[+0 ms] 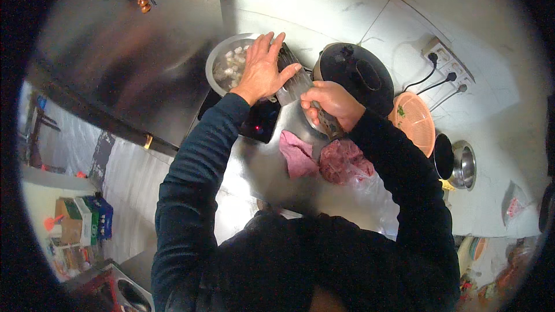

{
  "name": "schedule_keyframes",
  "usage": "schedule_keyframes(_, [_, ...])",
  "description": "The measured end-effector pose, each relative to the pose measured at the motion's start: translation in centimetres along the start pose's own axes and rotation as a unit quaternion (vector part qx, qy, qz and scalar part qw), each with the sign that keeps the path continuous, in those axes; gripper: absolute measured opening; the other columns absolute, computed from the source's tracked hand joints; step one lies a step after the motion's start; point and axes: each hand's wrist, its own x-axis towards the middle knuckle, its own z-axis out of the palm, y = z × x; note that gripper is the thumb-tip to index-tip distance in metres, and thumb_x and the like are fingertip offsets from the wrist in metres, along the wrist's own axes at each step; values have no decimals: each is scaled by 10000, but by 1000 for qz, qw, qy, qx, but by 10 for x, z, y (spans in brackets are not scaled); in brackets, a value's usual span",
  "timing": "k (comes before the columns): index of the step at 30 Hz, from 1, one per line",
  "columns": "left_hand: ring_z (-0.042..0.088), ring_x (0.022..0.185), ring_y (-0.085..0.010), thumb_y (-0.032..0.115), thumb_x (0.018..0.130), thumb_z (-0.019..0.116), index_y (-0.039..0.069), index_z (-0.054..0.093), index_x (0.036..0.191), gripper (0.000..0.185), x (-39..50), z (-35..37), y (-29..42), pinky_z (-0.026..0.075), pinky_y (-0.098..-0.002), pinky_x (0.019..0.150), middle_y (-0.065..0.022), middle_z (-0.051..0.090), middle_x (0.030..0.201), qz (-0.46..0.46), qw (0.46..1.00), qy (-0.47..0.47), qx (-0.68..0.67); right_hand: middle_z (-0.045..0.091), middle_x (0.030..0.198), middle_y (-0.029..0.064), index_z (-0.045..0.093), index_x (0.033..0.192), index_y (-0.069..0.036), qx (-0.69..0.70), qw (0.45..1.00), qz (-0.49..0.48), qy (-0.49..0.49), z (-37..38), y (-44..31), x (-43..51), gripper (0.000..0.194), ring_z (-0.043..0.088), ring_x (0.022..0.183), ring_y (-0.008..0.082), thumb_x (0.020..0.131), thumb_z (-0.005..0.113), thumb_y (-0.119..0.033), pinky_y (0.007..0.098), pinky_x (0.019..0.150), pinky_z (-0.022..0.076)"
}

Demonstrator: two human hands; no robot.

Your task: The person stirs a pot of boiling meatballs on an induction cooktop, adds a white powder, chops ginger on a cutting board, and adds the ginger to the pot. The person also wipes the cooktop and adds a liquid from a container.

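Note:
My right hand is closed around the patterned handle of a broad metal blade, which looks like a cleaver. My left hand has its fingers spread, with the thumb at the blade and the palm over the right rim of a metal bowl. Pale chunks lie in liquid in that bowl. Under it is a black induction cooker with a red light. Below my hands, a pink cloth lies on the metal counter, beside reddish meat in clear plastic.
A dark-lidded round pot stands at the back, right of the blade. Farther right are an orange plastic basket, a steel bowl and a wall socket strip with plugged-in cords. A large metal panel borders the left.

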Motion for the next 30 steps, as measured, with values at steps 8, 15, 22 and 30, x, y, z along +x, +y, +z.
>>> schedule_keyframes(8, [482, 1300, -433, 347, 941, 655, 14, 437, 1481, 671, 6, 22, -74, 364, -546, 1087, -253, 550, 1372, -51, 998, -7, 44, 591, 670, 53, 599, 825, -19, -73, 997, -7, 38, 8, -4, 6, 168, 583, 517, 149, 881, 643, -172, 314, 474, 489])
schedule_keyframes(15, [565, 1193, -396, 142, 858, 717, 63, 569, 1367, 536, -7, 11, -118, 434, -555, 982, -200, 648, 1247, -126, 991, -17, 33, 555, 639, 48, 548, 780, -45, -101, 993, -7, 60, 6, -13, -15, 128, 536, 498, 140, 894, 592, -84, 292, 472, 447])
schedule_keyframes(22, [721, 870, -347, 124, 859, 704, 91, 704, 1216, 359, 14, -34, -121, 568, -424, 801, -180, 738, 960, -156, 985, -7, 75, 606, 608, 53, 602, 810, -1, -202, 970, -92, 95, -3, -9, -30, 96, 583, 484, 151, 845, 591, -90, 316, 460, 470])
schedule_keyframes(30, [714, 930, -323, -4, 911, 618, 5, 691, 1099, 202, -88, -65, 7, 550, -401, 846, -175, 729, 1018, -67, 986, 103, -115, 647, 689, 100, 644, 1008, 17, -272, 913, -201, 229, -7, 38, -113, 211, 626, 592, 181, 843, 626, -114, 380, 581, 504])
